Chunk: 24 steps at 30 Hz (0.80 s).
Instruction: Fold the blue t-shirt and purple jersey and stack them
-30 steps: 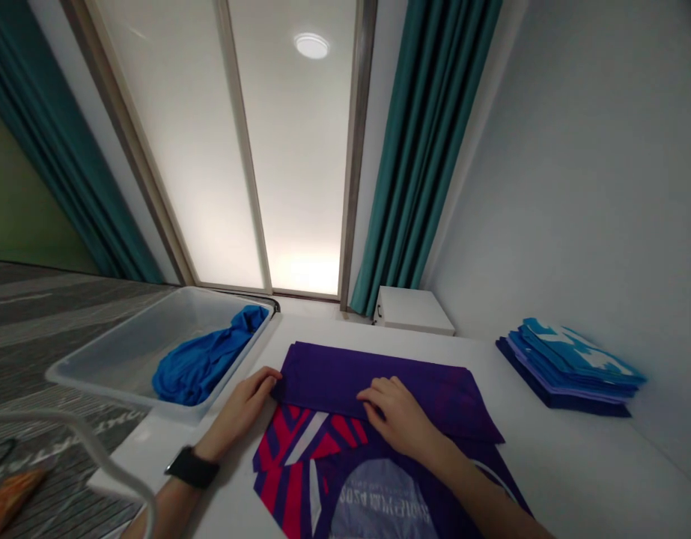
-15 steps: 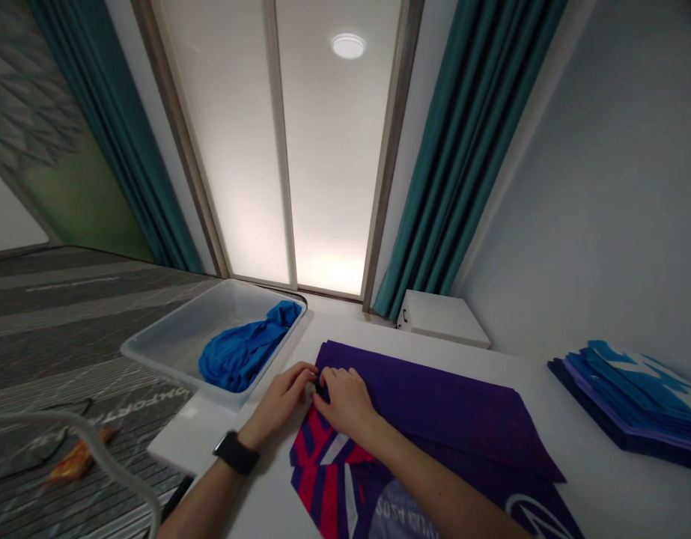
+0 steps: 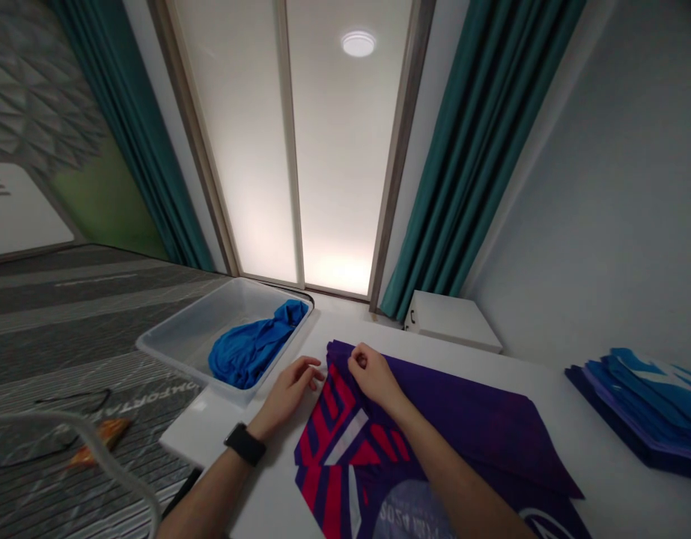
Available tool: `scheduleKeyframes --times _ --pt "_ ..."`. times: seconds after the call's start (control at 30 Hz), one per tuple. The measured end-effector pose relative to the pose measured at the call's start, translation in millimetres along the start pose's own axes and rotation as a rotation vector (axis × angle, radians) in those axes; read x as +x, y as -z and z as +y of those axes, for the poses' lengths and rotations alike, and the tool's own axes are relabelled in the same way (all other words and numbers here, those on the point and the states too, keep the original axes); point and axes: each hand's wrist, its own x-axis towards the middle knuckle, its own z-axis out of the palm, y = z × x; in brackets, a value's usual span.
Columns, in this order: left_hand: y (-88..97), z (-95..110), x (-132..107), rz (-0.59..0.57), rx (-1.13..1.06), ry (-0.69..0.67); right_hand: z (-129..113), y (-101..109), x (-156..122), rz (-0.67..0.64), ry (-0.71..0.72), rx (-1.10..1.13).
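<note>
A purple shirt with red and white stripes at its left end lies folded on the white table. My right hand is curled over the shirt's upper left part, its fingertips bent in. Whether it pinches any cloth is hidden. Just left of the striped edge is my left hand, fingers bent but apart, holding nothing. A dark watch is on my left wrist.
At the left, a clear plastic bin holds a crumpled blue cloth. A stack of folded blue and purple clothes lies at the right. Behind the table stands a white cabinet. A pale curved bar crosses the lower left.
My hands have come apart at the shirt's upper left corner. The right one has lifted and shifted right, uncovering more red stripes; the left one is off the cloth.
</note>
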Motion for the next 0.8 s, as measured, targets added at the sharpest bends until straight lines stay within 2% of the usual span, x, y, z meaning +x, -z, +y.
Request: scheduleKeyframes --times 0.1,0.2,0.37,0.47,0.63,0.8 --pt "-1.5 -3.1 8.6 0.009 0.021 0.017 -1.7 13.4 4.3 -0.005 -0.013 0.07" --pt "-4.0 -7.3 29.5 0.027 0.061 0.022 -4.7 17.6 3.5 -0.044 0.002 0.097" --pt "-12.9 -21.0 81.2 0.086 0.123 0.078 -8.6 6.3 -3.7 -0.105 0.063 0.075" --pt "-16.1 -27.5 102.4 0.071 0.14 0.075 -10.7 -0.9 -8.4 -0.127 0.103 0.053" --pt "-14.4 -35.2 112.0 0.051 0.172 0.062 -15.9 -7.8 -15.3 -0.137 0.202 -0.011" --pt "-15.2 -41.9 110.9 0.064 0.206 0.051 -15.0 -17.5 -23.5 -0.208 0.31 -0.188"
